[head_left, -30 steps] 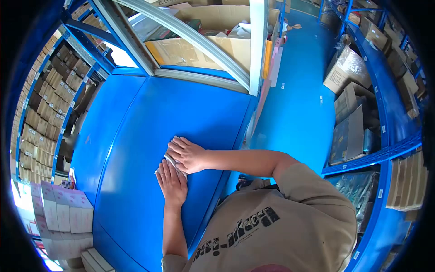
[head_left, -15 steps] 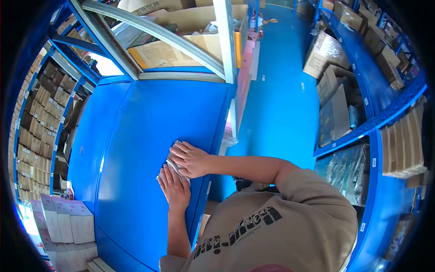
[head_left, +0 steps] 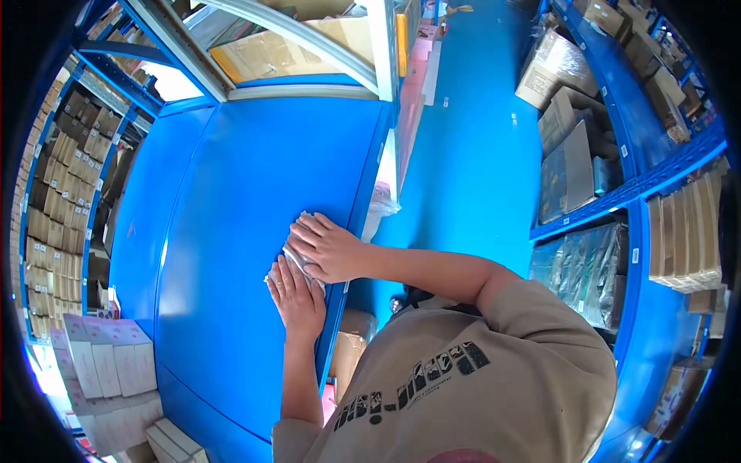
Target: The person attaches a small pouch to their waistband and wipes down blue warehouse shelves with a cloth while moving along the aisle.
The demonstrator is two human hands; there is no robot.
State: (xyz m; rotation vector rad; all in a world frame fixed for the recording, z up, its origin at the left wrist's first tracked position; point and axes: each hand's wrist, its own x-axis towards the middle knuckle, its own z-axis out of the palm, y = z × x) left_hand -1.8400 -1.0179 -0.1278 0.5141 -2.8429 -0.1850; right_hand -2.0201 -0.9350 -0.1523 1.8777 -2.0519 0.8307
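Both hands press a crumpled whitish cloth (head_left: 295, 256) flat on a blue shelf surface (head_left: 231, 208). My right hand (head_left: 330, 248) lies over the cloth's upper right part, fingers pointing to the upper left. Just below and to the left, my left hand (head_left: 297, 301) rests on the lower part with its fingers pointing up. The cloth shows between the hands and at the fingertips; the rest is hidden under them. Both hands are near the shelf's right edge.
Pale boxes (head_left: 116, 363) stand at the lower left. A metal frame with an open carton (head_left: 309, 50) behind it borders the far end. Blue floor (head_left: 463, 177) runs along the right, beside racks holding cartons (head_left: 567, 69). Another carton (head_left: 349, 347) sits below the shelf's edge.
The view has shifted along the shelf. Both hands, still on the cloth, are nearer its right edge than a second ago. More of the carton below the edge shows.
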